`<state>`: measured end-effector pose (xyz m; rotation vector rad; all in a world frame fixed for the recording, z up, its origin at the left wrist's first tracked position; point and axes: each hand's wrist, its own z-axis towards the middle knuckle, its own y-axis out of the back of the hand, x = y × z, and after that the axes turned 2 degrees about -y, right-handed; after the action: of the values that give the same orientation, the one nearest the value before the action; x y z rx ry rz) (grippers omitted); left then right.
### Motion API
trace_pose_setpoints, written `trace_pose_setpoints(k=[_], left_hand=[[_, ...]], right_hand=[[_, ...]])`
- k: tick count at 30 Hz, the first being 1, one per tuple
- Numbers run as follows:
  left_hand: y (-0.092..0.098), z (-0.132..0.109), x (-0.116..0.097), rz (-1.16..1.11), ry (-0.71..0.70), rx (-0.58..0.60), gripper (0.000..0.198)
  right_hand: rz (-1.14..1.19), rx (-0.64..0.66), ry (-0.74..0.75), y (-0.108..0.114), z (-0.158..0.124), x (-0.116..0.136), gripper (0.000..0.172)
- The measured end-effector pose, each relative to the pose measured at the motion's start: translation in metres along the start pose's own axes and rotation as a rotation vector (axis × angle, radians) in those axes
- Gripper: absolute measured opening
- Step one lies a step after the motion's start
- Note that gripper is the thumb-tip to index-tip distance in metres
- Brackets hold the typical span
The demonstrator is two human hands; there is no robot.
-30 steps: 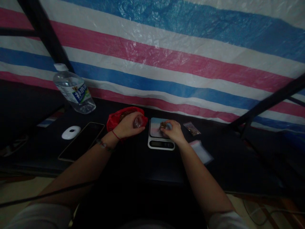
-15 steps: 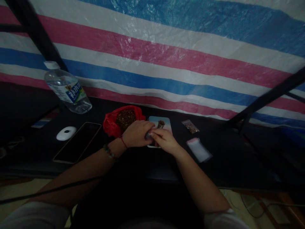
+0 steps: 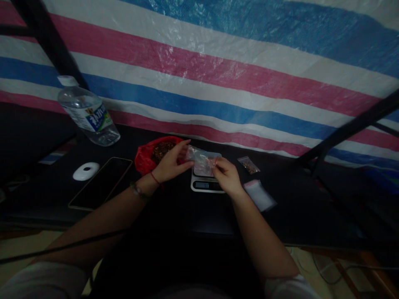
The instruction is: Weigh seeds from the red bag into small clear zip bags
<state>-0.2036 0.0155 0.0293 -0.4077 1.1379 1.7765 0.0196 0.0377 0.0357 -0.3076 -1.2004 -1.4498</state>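
My right hand (image 3: pixel 228 175) pinches one end of a small clear plastic zip bag (image 3: pixel 202 161). The bag lies stretched out above a small digital scale (image 3: pixel 193 186), whose lit display shows at the front; the digits are too blurred to read. My left hand (image 3: pixel 171 165) has its thumb and fingers apart at the bag's other end, and I cannot tell whether they touch it. Beside and behind that hand sits a red plastic bag (image 3: pixel 142 158), open at the top, with dry brown bits (image 3: pixel 160 150) inside.
A small filled zip bag (image 3: pixel 248 165) and a stack of flat zip bags (image 3: pixel 259 196) lie at the right. To the left are a phone (image 3: pixel 101 182), a white oval case (image 3: pixel 86 171) and a clear bottle (image 3: pixel 90 114). A striped sheet (image 3: pixel 218 91) hangs behind the black table.
My hands, close together over the scale before, have moved apart. The clear bag now stretches between them, and the scale's front with its display has come into view.
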Motion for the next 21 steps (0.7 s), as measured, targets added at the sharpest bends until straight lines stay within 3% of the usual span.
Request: trace_pose_setpoints(k=[4, 11, 16, 18, 21], left_hand=[[-0.002, -0.001, 0.007, -0.225, 0.140, 0.074, 0.059], [-0.002, 0.001, 0.009, -0.216, 0.173, 0.045, 0.059], [0.006, -0.001, 0.001, 0.244, -0.037, -0.129, 0.060], [0.007, -0.002, -0.007, 0.389, -0.156, -0.061, 0.072], [0.003, -0.004, -0.018, 0.460, -0.267, 0.143, 0.083]], right_hand=[[0.074, -0.060, -0.052, 0.003, 0.001, -0.007, 0.024], [0.066, -0.026, -0.116, 0.000, 0.002, -0.019, 0.034], [0.018, -0.004, -0.088, -0.001, 0.001, -0.015, 0.034], [-0.021, 0.060, -0.074, -0.004, 0.000, -0.010, 0.035], [-0.050, 0.186, -0.026, -0.012, -0.003, -0.003, 0.035]])
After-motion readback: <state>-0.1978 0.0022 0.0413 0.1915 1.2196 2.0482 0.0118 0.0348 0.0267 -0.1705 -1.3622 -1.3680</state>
